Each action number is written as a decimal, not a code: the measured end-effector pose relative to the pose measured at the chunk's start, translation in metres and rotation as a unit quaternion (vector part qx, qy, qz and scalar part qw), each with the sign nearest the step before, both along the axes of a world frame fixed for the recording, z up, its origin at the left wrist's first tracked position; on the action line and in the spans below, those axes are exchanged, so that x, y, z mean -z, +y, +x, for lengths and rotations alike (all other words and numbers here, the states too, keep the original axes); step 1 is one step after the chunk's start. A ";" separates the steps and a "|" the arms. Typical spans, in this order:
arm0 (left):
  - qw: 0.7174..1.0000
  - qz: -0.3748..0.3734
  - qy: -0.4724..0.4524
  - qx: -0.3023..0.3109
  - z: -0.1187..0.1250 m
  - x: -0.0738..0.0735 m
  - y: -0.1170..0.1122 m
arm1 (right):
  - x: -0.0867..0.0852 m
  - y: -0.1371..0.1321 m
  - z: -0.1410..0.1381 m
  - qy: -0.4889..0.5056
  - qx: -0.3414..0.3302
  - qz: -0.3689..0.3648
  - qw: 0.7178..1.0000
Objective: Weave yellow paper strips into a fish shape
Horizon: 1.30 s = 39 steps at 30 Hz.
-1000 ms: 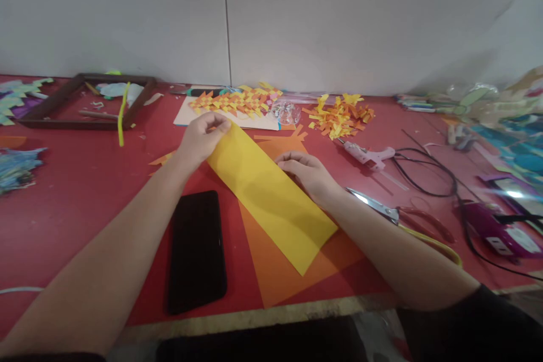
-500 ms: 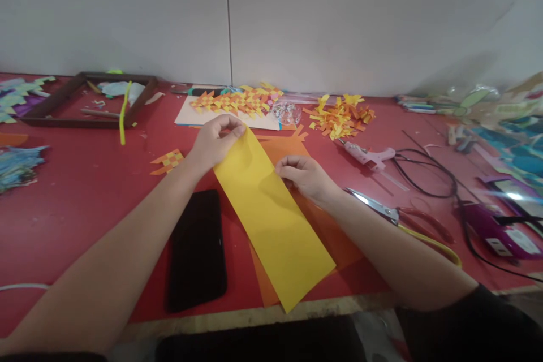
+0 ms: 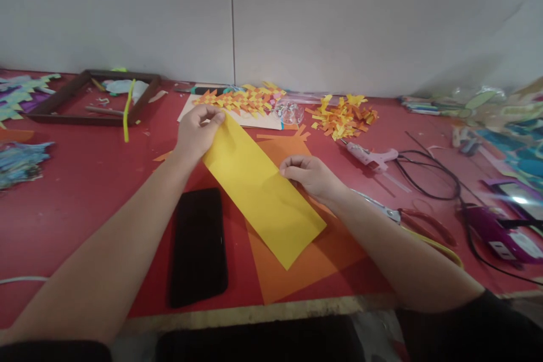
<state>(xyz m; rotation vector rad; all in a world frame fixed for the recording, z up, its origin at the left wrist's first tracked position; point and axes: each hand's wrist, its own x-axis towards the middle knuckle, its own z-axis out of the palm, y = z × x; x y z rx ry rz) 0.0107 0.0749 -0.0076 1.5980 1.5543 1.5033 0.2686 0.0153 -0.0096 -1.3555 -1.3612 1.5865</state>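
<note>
A long sheet of yellow paper (image 3: 263, 192) slants across the middle of the view, held above the table. My left hand (image 3: 197, 133) pinches its upper left corner between thumb and fingers. On the paper's right long edge, my right hand (image 3: 309, 175) is closed with thumb and forefinger gripping it. Beneath lies orange paper (image 3: 292, 271), partly covered by the yellow sheet and my right arm. A black phone (image 3: 198, 249) rests on the table just left of the papers.
Scissors (image 3: 418, 223) and a pink glue gun (image 3: 371, 155) with a black cord lie to the right. Behind are a pile of yellow and orange strips (image 3: 343, 116) and a woven paper piece (image 3: 241, 99) on a board. A dark wooden frame (image 3: 80, 120) sits back left.
The yellow paper has shifted up and left, its lower end swinging away from the table's front edge and uncovering more orange paper. My left hand moved left; both hands keep their hold.
</note>
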 end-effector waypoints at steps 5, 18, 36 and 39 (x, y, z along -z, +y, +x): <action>0.996 0.006 0.068 -0.064 -0.010 0.003 0.001 | -0.006 0.004 0.008 -0.052 -0.004 -0.005 0.999; 0.862 0.051 0.394 0.314 0.072 -0.002 -0.043 | -0.003 0.007 0.008 -0.133 -0.016 0.088 0.987; 0.870 0.045 0.372 0.321 0.048 -0.016 -0.032 | -0.009 0.001 0.003 -0.137 -0.010 0.104 0.985; 0.876 0.058 0.368 0.307 0.041 -0.017 -0.027 | -0.008 0.004 0.007 -0.136 -0.019 0.117 0.984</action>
